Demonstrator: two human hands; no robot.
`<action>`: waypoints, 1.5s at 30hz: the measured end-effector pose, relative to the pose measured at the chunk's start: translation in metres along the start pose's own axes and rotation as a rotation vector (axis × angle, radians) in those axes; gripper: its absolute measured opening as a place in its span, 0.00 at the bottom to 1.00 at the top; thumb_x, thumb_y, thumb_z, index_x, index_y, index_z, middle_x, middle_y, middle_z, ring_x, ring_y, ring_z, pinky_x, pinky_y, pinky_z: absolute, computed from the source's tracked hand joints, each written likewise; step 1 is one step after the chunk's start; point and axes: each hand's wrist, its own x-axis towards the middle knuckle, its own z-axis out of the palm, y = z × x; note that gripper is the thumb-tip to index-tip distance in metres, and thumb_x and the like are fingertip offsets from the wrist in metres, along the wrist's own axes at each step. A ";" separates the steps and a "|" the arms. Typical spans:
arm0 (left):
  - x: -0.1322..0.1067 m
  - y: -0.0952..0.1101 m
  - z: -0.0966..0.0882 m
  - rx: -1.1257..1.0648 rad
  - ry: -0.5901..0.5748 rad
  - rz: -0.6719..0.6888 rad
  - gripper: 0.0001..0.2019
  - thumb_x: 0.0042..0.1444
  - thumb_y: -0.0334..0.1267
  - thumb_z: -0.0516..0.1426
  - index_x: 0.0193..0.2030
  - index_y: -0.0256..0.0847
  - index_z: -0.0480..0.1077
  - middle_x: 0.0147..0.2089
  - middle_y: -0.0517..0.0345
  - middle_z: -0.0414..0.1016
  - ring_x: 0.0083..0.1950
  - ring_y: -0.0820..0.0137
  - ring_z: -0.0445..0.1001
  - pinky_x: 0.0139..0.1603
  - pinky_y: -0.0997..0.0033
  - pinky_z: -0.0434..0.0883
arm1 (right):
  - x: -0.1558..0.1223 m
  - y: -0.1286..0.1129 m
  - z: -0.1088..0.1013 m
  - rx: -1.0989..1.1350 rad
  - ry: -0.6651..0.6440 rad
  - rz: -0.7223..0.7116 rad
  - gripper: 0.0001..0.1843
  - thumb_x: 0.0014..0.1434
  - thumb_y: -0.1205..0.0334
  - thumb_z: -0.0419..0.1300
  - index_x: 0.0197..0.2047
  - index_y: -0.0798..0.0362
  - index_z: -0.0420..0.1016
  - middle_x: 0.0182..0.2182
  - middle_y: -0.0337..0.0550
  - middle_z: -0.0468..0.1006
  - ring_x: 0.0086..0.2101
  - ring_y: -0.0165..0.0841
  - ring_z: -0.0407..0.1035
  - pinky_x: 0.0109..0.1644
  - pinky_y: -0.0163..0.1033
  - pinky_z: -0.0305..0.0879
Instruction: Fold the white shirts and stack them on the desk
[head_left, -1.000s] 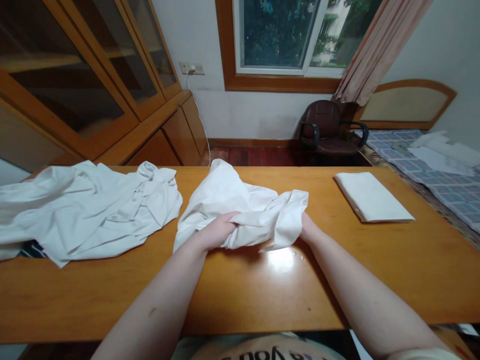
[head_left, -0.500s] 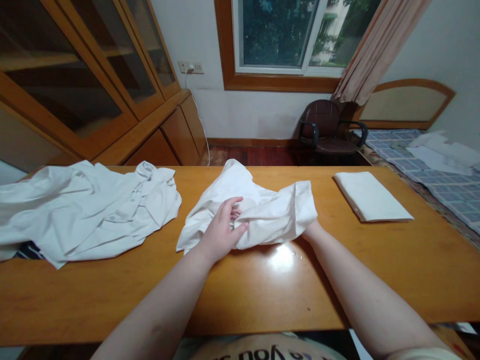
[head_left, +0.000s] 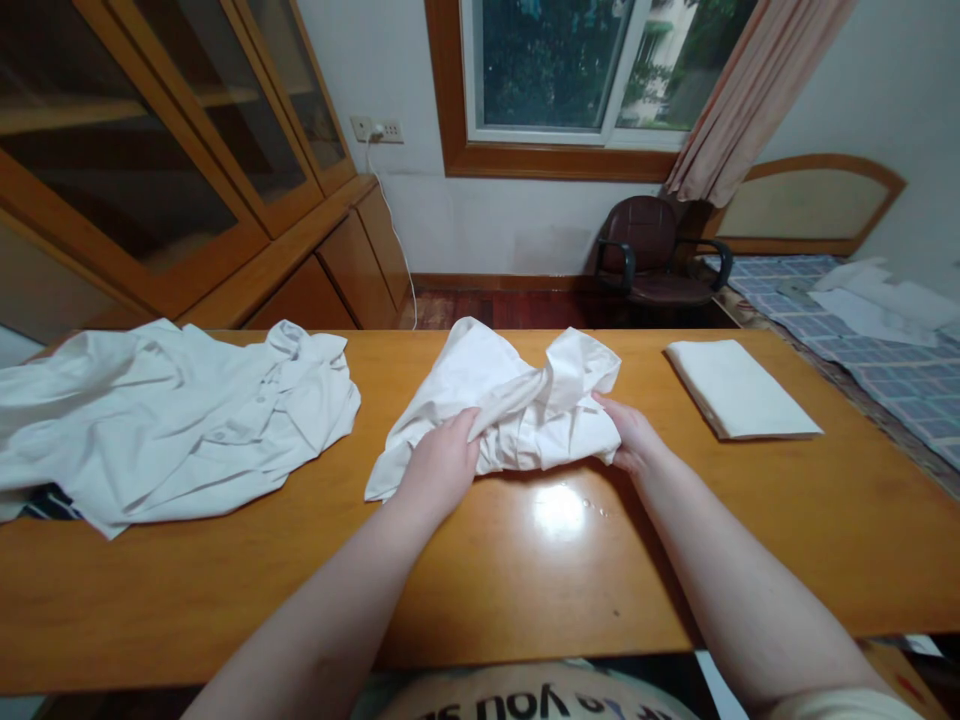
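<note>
A crumpled white cloth garment [head_left: 480, 365] lies in front of me on the wooden table [head_left: 510, 580], its right part bunched and raised in folds. My left hand [head_left: 444, 462] is closed on the near edge of the cloth, left of its middle, with the fingertips partly hidden by a fold. At the right end, my right hand [head_left: 628, 432] grips the cloth between thumb and fingers. Some of its fingers are hidden under the fabric.
To the left lies a loose white buttoned shirt [head_left: 202, 420]. A neatly folded white cloth [head_left: 742, 390] rests on the right. Beyond the table stand a brown armchair [head_left: 649, 250], a glass-door cabinet [head_left: 225, 200] and a bed [head_left: 862, 330].
My right hand has come out from beneath the cloth's right end and now grips it. The right part has gone from flat to bunched. My left hand has closed on the near edge.
</note>
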 end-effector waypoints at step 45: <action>0.020 -0.044 -0.031 -0.521 0.398 -0.091 0.25 0.46 0.38 0.62 0.54 0.44 0.68 0.53 0.54 0.73 0.53 0.63 0.71 0.55 0.62 0.67 | 0.009 -0.008 -0.017 -0.436 0.228 -0.508 0.17 0.49 0.49 0.63 0.36 0.54 0.76 0.31 0.41 0.80 0.31 0.34 0.71 0.37 0.39 0.66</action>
